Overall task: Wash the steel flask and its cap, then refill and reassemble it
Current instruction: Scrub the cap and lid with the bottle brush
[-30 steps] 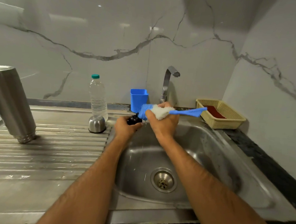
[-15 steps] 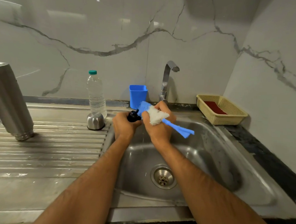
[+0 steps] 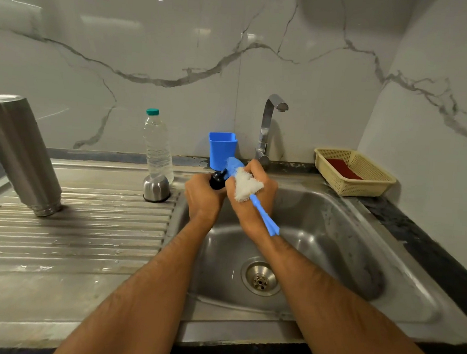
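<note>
Left hand [image 3: 202, 195] grips black flask cap [image 3: 217, 179], mostly hidden, over sink [image 3: 334, 210], right hand [image 3: 252, 202] grips blue brush [image 3: 262, 218], bristle end blurred

Over the sink [image 3: 385, 268] we see the left hand [image 3: 202, 199] gripping the black cap [image 3: 217, 179] while the right hand [image 3: 252, 202] holds the blue brush [image 3: 264, 218], its white bristles against the cap. The steel flask [image 3: 20, 153] stands upside down on the draining surface [image 3: 73, 235].

No text, label, brand or number can be read on anything in view.
</note>
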